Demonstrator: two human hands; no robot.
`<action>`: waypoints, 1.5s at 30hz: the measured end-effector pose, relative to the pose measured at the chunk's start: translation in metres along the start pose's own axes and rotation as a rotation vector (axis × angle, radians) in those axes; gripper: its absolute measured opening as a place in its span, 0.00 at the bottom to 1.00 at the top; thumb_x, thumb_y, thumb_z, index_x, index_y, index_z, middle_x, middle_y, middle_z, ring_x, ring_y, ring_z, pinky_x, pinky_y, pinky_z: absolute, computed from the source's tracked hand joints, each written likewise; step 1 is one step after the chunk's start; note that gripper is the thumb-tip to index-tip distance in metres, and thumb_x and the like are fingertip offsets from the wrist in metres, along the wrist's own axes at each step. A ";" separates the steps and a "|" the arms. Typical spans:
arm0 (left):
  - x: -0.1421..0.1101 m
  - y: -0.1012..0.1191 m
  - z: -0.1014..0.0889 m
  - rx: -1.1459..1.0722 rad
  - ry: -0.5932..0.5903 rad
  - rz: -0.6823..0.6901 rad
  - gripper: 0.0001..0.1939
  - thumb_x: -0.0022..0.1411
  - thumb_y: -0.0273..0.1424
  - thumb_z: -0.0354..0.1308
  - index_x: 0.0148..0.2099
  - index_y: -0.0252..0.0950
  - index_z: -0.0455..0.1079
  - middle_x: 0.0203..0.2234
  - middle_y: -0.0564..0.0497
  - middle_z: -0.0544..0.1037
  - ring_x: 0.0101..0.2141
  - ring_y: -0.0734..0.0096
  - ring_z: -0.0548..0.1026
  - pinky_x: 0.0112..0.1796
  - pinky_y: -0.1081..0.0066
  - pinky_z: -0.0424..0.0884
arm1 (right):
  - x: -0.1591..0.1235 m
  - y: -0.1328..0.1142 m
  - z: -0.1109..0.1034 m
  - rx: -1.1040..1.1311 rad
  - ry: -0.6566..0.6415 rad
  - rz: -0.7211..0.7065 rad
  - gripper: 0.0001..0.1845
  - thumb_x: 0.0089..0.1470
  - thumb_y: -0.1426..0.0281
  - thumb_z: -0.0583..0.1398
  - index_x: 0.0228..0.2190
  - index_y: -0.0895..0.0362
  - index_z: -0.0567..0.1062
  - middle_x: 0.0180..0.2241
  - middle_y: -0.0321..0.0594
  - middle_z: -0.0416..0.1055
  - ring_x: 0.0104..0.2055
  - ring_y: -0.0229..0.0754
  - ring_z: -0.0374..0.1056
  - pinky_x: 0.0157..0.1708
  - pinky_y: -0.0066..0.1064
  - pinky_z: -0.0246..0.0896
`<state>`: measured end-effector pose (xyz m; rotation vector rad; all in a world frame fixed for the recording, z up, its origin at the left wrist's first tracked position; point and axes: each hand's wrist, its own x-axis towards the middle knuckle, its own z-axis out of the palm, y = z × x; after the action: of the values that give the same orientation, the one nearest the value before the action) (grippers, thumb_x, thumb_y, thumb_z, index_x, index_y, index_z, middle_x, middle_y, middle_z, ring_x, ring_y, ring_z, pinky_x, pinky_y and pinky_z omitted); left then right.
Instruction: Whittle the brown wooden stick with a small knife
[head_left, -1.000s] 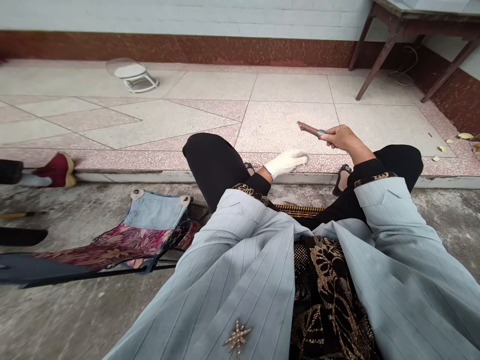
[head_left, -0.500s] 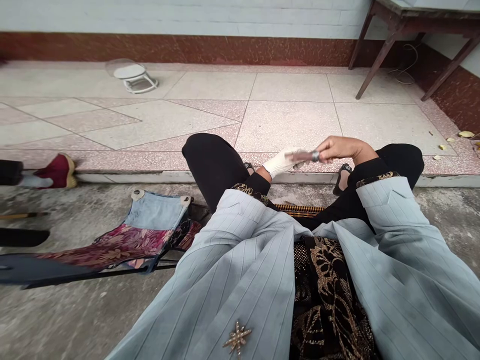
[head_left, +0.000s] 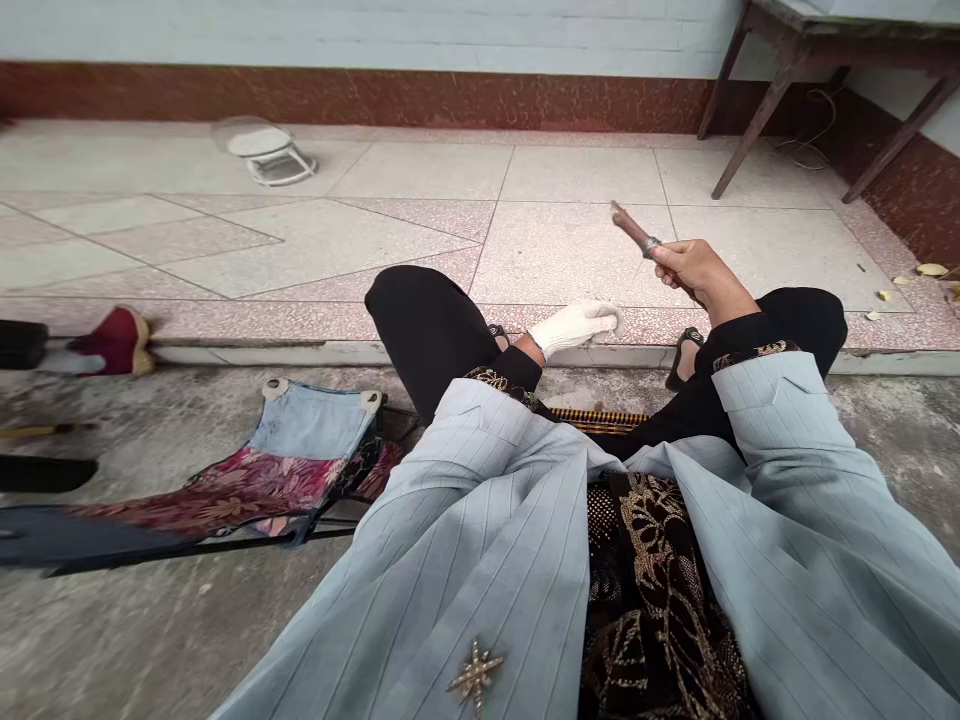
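My right hand is closed round a short brown wooden stick with grey wire or metal wound about it just above my fingers. The stick is raised and tilted, its rough pale tip pointing up and to the left. My left hand wears a white knitted glove and is held low over the edge of the step, fingers curled together. A small greyish rounded edge shows at its fingertips, too unclear to name. The two hands are apart, with the stick above and to the right of the glove.
The tiled step runs in front of my knees. A folding chair with patterned cloth stands on the concrete at my left, near another person's red shoe. A small white stool and a wooden table stand near the wall.
The stick came down to the gloved hand half a second ago, and my right hand has since lifted it up and to the right. My left hand has stayed nearly in place.
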<state>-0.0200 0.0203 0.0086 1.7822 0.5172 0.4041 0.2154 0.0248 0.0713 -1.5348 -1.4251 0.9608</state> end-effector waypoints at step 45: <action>0.000 -0.003 -0.007 0.201 0.238 -0.144 0.09 0.62 0.32 0.53 0.40 0.33 0.70 0.23 0.55 0.67 0.21 0.81 0.63 0.23 0.78 0.59 | -0.012 0.004 0.012 -0.660 -1.083 0.141 0.20 0.46 0.53 0.67 0.26 0.59 0.78 0.20 0.34 0.67 0.24 0.35 0.61 0.29 0.31 0.56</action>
<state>-0.0239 0.0269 0.0075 1.8843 0.8751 0.4803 0.2054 0.0135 0.0631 -1.6238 -2.6062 1.6505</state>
